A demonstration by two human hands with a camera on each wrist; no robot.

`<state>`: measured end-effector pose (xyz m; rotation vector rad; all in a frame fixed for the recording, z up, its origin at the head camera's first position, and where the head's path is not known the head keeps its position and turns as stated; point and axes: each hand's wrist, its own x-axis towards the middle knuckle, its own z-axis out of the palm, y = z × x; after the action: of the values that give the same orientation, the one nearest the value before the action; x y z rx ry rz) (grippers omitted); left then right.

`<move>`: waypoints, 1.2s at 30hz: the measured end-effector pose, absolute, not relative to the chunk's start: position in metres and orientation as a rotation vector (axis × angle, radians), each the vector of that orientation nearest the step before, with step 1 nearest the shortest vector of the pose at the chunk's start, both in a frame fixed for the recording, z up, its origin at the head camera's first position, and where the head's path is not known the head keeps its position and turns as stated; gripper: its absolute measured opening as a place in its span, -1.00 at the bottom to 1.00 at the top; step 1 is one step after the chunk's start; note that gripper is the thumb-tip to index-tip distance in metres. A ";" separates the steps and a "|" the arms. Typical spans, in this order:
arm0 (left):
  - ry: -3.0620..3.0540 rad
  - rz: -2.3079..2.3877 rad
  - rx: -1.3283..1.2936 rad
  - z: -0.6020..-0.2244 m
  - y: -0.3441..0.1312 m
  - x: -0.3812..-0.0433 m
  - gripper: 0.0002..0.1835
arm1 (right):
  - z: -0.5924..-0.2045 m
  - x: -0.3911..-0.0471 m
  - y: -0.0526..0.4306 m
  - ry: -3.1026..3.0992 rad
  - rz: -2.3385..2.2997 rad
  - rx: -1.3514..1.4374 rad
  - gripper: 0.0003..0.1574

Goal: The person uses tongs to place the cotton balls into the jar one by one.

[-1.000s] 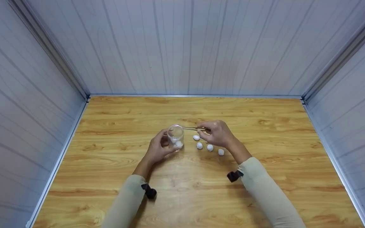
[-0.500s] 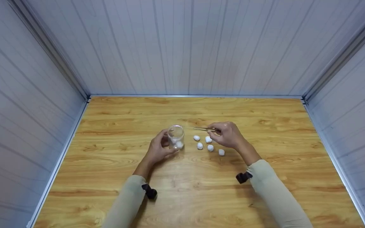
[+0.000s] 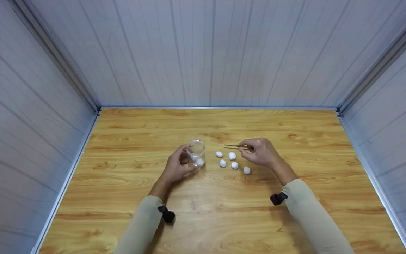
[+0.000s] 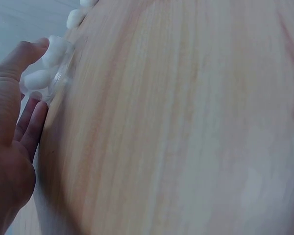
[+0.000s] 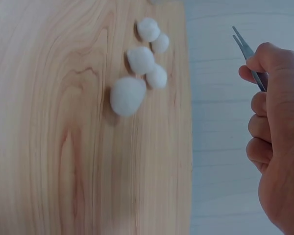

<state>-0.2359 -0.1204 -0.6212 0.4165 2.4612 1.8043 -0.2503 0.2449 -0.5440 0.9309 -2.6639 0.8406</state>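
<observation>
My left hand [image 3: 176,165] grips a clear glass jar [image 3: 196,150] around its side, thumb on the near side and fingers behind. White cotton balls [image 4: 37,79] lie in the bottom of the jar. My right hand [image 3: 261,152] pinches metal tweezers [image 3: 233,146] between thumb and forefinger. The tips point left, slightly parted, with nothing between them. In the right wrist view the other fingers curl in below the tweezers [image 5: 246,50]. Several loose cotton balls [image 3: 232,156] lie on the table between the jar and my right hand, in two loose rows.
The wood-grain table [image 3: 203,218] is bounded by a pale panelled back wall [image 3: 210,53] and side walls [image 3: 23,116] [image 3: 393,106]. A small black camera sits on each wrist, over light sleeves [image 3: 137,225].
My right hand has drawn back to the right, taking the tweezers from the jar's rim to beyond the loose cotton balls. The left hand and jar have stayed in place.
</observation>
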 end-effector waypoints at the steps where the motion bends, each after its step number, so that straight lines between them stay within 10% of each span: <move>1: 2.463 1.812 0.414 -0.621 -0.120 -0.236 -0.11 | -0.544 -0.250 0.247 -2.673 0.841 0.925 -0.80; 36: 2.466 1.816 0.435 -0.624 -0.121 -0.236 -0.11 | -0.559 -0.259 0.272 -2.748 0.687 0.908 -0.75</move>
<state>-0.2361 -0.1212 -0.6238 0.4354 2.4656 1.8161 -0.2587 0.2723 -0.5585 0.9076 -2.7477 0.6867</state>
